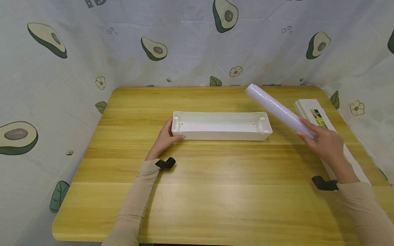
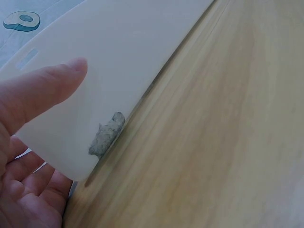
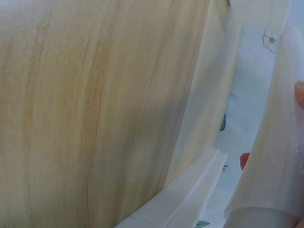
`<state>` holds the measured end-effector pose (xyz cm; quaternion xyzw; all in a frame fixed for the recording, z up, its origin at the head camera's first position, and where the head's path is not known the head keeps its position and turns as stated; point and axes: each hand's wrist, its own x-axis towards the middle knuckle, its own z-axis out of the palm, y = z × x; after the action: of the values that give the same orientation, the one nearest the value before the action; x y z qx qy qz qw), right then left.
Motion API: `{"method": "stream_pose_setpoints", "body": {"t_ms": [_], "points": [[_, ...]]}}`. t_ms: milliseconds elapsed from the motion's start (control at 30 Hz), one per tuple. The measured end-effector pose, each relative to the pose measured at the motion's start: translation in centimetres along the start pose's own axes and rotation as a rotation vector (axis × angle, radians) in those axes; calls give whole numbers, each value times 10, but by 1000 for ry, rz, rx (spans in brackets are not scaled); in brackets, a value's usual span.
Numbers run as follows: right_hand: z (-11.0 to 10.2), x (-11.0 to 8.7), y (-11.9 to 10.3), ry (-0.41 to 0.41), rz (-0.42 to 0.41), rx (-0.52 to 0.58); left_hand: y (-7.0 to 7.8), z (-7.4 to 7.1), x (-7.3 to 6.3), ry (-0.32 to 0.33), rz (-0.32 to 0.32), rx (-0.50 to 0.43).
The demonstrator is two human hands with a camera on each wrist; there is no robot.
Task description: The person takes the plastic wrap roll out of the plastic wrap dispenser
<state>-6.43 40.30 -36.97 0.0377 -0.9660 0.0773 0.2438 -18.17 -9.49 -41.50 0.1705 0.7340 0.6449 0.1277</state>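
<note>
A long white open-topped box (image 1: pixel 221 136) sits on the wooden table, its hollow inside showing and small holders at both ends. My left hand (image 1: pixel 166 139) grips its left end, with the thumb along the front wall and the fingers round the end. In the left wrist view a torn grey patch (image 2: pixel 107 135) marks the box's lower edge. My right hand (image 1: pixel 327 141) holds a roll of plastic wrap (image 1: pixel 277 108) by its near end. The roll is raised over the table and slants up to the left, its far end above the box's right side.
A long white lid-like piece (image 1: pixel 354 160) with a green and black label (image 1: pixel 318 118) lies along the table's right side, partly hidden under my right arm. Behind the wooden table (image 1: pixel 215 191) hangs a pale cloth (image 1: pixel 191 54) printed with avocados.
</note>
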Motion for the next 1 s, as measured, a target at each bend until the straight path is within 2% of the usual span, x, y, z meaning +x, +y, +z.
{"method": "stream_pose_setpoints", "body": {"t_ms": [267, 333, 500, 567, 800, 1000], "points": [[1, -1, 2, -11, 29, 18, 1, 0, 0, 3, -3, -7], [1, -1, 3, -24, 45, 13, -2, 0, 2, 5, 1, -9], [-1, -1, 3, -76, 84, -3, -2, 0, 2, 3, 11, -13], [-2, -1, 3, -105, 102, -5, 2, 1, 1, -2, 7, -16], [-5, -5, 3, -216, 175, -14, 1, 1, -1, -6, -12, -14], [-2, -7, 7, -190, 177, -22, 1, 1, -1, 8, -19, -15]]}}
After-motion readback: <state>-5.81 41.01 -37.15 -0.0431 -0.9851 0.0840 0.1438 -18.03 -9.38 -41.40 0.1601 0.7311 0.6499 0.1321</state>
